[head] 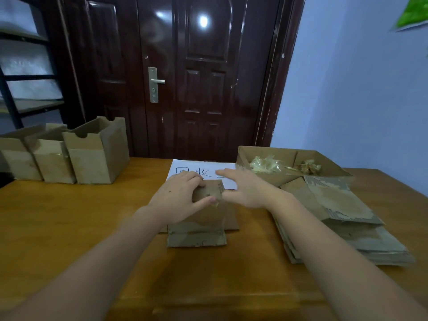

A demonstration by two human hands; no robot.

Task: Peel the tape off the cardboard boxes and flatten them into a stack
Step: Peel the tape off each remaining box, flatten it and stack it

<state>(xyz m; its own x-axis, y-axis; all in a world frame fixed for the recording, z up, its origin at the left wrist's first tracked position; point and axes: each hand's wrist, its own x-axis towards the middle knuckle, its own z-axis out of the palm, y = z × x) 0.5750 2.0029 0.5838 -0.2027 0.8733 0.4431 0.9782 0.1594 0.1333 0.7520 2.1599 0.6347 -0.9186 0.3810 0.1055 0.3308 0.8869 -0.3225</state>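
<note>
Three upright boxes (69,156) at far left of bench (81,216). Left hand (178,195) gripping top of middle box (199,223), flattened near paper (199,169). Right hand (245,191) open, fingers spread, just beside it. Stack (342,225) at right, tray (289,165) with tape scraps (266,164) behind.

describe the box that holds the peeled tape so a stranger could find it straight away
On the wooden table, look to the far right corner by the blue wall. The open cardboard tray there, behind the flattened stack, alone holds crumpled tape scraps.
</note>
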